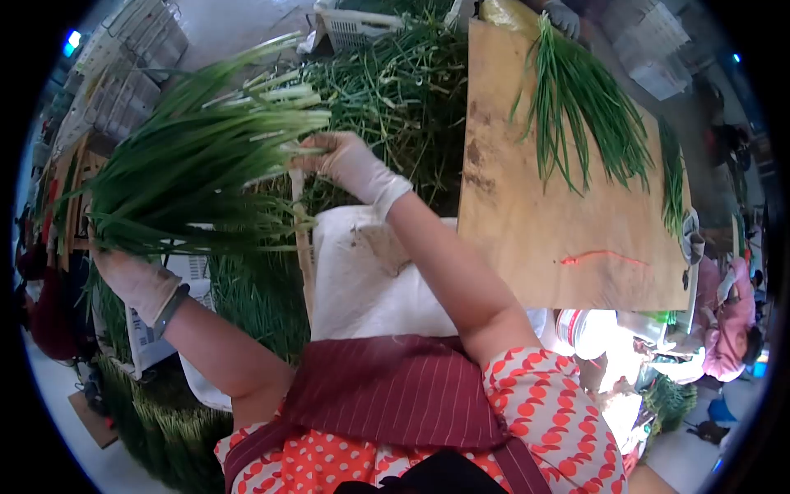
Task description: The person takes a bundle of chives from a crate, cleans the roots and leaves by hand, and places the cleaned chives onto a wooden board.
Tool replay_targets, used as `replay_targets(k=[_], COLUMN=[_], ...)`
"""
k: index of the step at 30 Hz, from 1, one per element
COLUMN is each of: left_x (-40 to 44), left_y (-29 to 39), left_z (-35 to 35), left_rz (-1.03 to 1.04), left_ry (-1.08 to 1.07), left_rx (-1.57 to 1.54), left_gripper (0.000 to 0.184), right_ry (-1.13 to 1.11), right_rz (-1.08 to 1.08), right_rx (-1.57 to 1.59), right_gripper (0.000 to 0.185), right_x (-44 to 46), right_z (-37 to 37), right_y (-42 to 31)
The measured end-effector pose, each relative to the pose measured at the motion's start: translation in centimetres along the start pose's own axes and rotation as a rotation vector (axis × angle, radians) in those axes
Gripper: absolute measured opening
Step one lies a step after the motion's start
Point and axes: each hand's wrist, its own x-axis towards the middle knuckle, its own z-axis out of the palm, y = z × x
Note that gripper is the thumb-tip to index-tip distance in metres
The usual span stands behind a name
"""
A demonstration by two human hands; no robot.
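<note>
A large bundle of long green stalks (189, 165) with pale root ends hangs in the air at the left. My left hand (136, 280), in a whitish glove, is wrapped under its leafy end; the fingers are partly covered by the leaves. Near the pale ends, my right hand (350, 165), gloved too, pinches at the stalks with thumb and fingers. Below and behind the hands lies a heap of loose green stalks (395, 82). White cloth (362, 280) drapes in front of my apron.
At the right a wooden board (527, 222) bears a green bunch (584, 107), a smaller bunch (671, 177) and a red tie (605, 253). Another person's gloved hand (563, 16) is at its far edge. White crates (362, 29) stand behind; a white bucket (584, 331) stands lower right.
</note>
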Motion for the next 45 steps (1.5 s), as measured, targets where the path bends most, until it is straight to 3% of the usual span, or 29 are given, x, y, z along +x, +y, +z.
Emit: replay_targets(k=[2,4,6,8,10,12,13,15,16,18,19,21,25,29,30,32,33,35,36,38,41,44,45], left_x=[1.3,1.4,2.3,3.3,3.0,3.3,3.4,3.2,2.9,2.6,2.8,3.4,4.3,4.3,4.0,3.0,2.8,4.5,5.1,4.2,3.4,3.4,3.4], left_y=[-1.4,-1.1,-2.4,-3.0,-1.4,-1.5,-1.4,-1.3,-1.2,-0.9,-1.1,-1.3,-0.8,0.2,0.8,1.4,1.6,0.4,0.0,0.7,1.7,2.4,2.6], left_z=[-1.8,-0.7,-1.4,-2.0,-1.0,-0.8,-0.6,-0.2,0.2,0.7,0.4,-0.3,-0.6,-1.6,-1.2,-0.4,-0.3,-1.4,-1.8,-1.4,-0.9,-1.0,-1.0], left_rz=[0.045,0.061,0.086,0.119,-0.126,-0.099,-0.073,0.0,0.004,0.103,0.109,0.025,-0.098,0.025,0.061,0.128,0.191,0.142,0.088,0.029,0.005,0.106,0.162], left_ry=[-0.066,0.035,-0.034,-0.057,-0.012,-0.018,0.003,0.018,0.02,0.04,0.041,-0.074,0.12,0.041,0.046,0.033,0.018,0.007,-0.008,-0.057,-0.062,-0.076,-0.135], left_rx=[-0.051,-0.044,-0.208,-0.231,-0.529,-0.526,-0.514,-0.433,-0.429,-0.252,-0.252,-0.48,-0.521,-0.413,-0.428,-0.311,-0.192,-0.291,-0.387,-0.456,-0.415,-0.36,-0.407], left_gripper=[0.032,0.032,0.033,0.035,0.037,0.037,0.037,0.036,0.036,0.036,0.036,0.035,0.021,0.021,0.022,0.024,0.026,0.028,0.029,0.03,0.032,0.032,0.032], right_ry=[-0.051,0.017,0.131,0.269,0.397,0.157,0.146,-0.015,-0.019,0.056,0.054,0.154,0.043,0.176,0.143,-0.001,-0.067,-0.13,-0.093,-0.009,0.038,-0.057,-0.096], right_rz=[0.055,0.078,0.073,0.174,0.328,0.453,0.451,0.008,0.008,-0.413,-0.418,-0.689,-0.666,-0.277,-0.127,-0.026,-0.123,-0.249,-0.323,-0.541,-0.721,-0.72,-0.511], right_rx=[0.171,0.629,0.883,0.879,0.642,0.216,0.216,0.262,0.265,-0.389,-0.387,-1.076,-1.12,-0.933,-0.979,-0.899,-0.695,-0.446,-0.758,-1.049,-1.068,-1.016,-1.017], right_gripper=[0.033,0.026,0.023,0.023,0.024,0.026,0.026,0.03,0.03,0.03,0.03,0.023,0.02,0.023,0.021,0.027,0.032,0.047,0.045,0.038,0.025,0.022,0.021], right_x=[-1.1,-1.1,-1.2,-1.3,-1.6,-2.2,-2.6,-3.5,-3.5,-3.3,-3.1,-3.0,-2.7,-3.3,-3.2,-3.5,-4.0,-4.6,-4.3,-3.5,-2.6,-3.3,-3.5], right_z=[-0.7,-0.6,-0.2,-0.2,-1.4,-2.3,-1.5,0.8,1.7,3.3,4.0,5.1,4.9,-1.0,-2.1,-2.9,-2.0,1.2,2.8,5.0,5.4,3.5,2.4], right_y=[-2.7,-1.4,-0.5,-0.2,0.5,1.3,1.4,1.2,0.1,-2.3,-3.7,-5.7,-5.6,-4.4,-4.3,-4.0,-4.3,-5.6,-7.1,-7.5,-6.7,-6.6,-6.9])
